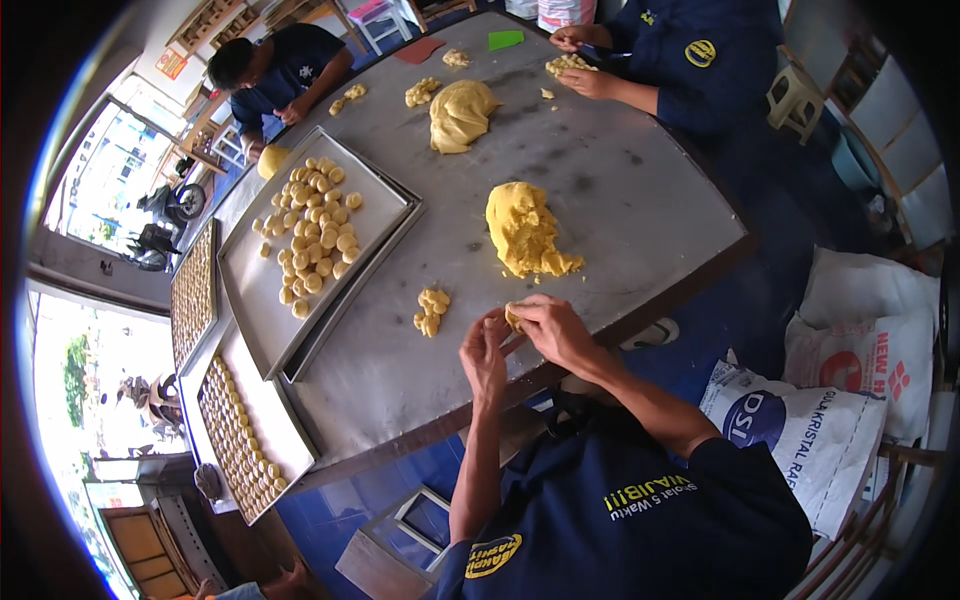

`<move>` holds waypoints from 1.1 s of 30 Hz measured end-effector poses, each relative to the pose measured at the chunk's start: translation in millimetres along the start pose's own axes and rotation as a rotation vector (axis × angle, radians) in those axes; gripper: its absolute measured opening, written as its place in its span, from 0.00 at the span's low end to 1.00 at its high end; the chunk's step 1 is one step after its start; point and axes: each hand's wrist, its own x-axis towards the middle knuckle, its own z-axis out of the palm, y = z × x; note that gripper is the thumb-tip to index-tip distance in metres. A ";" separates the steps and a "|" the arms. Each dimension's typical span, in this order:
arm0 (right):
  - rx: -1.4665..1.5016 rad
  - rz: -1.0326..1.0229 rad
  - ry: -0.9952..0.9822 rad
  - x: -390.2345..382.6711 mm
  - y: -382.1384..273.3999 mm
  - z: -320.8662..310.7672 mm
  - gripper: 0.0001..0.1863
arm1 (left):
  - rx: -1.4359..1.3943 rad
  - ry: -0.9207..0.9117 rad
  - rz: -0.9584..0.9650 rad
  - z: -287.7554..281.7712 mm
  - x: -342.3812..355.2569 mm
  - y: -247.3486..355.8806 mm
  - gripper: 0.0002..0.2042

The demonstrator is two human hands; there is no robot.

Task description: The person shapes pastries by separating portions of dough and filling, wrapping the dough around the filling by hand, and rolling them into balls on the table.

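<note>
Basically, steel table (620, 215) is the biggest item, running out ahead of the fingers and off to both sides. Two co-workers at it: one person (290, 75) far ahead-left of the fingers, head bowed; another person (700, 85) ahead-right, hands around a cluster of dough bits. White sacks (800, 430) sit well right of the fingers, off the table. Big tray (258, 312) ahead-left of the fingers, on top of another one, carrying a loose heap of dough balls (318, 225). Second tray (275, 410) further left, dough balls in rows along one side. Crumbly yellow mound (525, 230) straight ahead of the fingers, near, not touching; smoother, paler lump (463, 115) well beyond it. Green sheet (505, 39) and red sheet (418, 49) lie past that lump. Own hands next: right hand (550, 328) has thumb and fingers pinched together on the small dough piece (513, 317); left hand (487, 350) is right up against it, but can't tell if its fingers grip. Small clump (431, 312) on the steel just left of the fingers. Smallest: the dough piece, between both sets of fingertips, above the near edge.
</note>
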 end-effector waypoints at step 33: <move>-0.557 -0.121 0.328 44.2 31.3 -35.8 0.14 | 0.351 -0.071 -0.001 -38.3 8.7 -10.2 0.23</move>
